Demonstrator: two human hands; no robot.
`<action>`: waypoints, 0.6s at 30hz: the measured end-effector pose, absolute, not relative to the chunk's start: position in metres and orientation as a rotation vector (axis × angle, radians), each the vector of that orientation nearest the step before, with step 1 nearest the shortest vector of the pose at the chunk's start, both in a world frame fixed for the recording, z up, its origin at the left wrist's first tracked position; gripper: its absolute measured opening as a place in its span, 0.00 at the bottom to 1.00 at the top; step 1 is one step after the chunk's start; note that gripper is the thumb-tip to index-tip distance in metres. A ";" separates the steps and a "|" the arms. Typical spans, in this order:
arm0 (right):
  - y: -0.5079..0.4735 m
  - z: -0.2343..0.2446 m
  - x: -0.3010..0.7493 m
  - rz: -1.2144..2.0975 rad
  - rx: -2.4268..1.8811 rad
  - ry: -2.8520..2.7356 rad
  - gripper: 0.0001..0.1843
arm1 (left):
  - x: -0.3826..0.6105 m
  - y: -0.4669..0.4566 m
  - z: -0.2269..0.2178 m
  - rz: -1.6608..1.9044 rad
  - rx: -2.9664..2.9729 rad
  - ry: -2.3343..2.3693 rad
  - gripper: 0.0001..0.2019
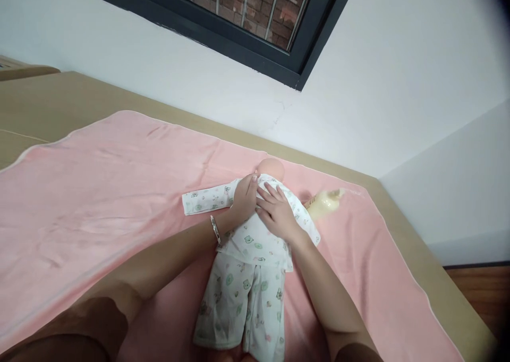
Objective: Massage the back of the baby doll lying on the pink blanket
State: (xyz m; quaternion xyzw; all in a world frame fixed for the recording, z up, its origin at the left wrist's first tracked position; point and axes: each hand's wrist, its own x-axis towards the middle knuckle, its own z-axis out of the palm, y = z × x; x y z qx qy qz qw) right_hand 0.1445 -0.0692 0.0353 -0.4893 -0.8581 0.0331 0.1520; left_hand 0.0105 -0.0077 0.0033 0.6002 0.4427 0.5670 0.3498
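Observation:
A baby doll lies on a pink blanket (119, 192), its bald head (271, 167) toward the wall. It wears a white long-sleeved top (255, 240) and matching white trousers (239, 303), both printed with small green and brown figures. My left hand (244, 197), a silver bangle at its wrist, is at the doll's upper chest near the collar, fingers pressed together on the top's fabric. Beside it, my right hand (278, 211) lies flat on the chest with fingers spread. One sleeve (207, 198) stretches out to the left. My hands and the top hide the doll's neck.
A shiny cream-yellow item (325, 202) with dark lettering lies on the blanket right of the doll; its kind is unclear. The blanket covers a wooden surface (59, 104) against a white wall (350, 112). Above is a dark-framed window (297, 69).

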 end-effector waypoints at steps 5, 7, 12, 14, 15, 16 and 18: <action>-0.051 0.030 0.164 0.163 -1.546 -2.246 0.29 | 0.010 -0.007 0.004 1.461 1.626 1.140 0.22; -0.054 0.028 0.162 0.125 -1.680 -2.158 0.33 | 0.009 -0.007 0.004 1.444 1.669 1.150 0.20; -0.064 0.032 0.154 0.050 -1.964 -2.028 0.38 | 0.004 -0.005 -0.003 1.295 1.929 1.188 0.17; -0.064 0.035 0.154 0.021 -1.989 -2.004 0.36 | 0.003 -0.004 -0.007 1.260 2.048 1.210 0.18; -0.063 0.036 0.155 0.011 -1.989 -1.991 0.34 | 0.003 -0.003 -0.009 1.249 2.103 1.229 0.18; -0.061 0.037 0.156 0.009 -1.988 -1.976 0.32 | 0.003 -0.003 -0.011 1.235 2.156 1.254 0.19; -0.056 0.038 0.158 0.034 -2.002 -1.945 0.30 | 0.004 -0.002 -0.014 1.190 2.251 1.322 0.20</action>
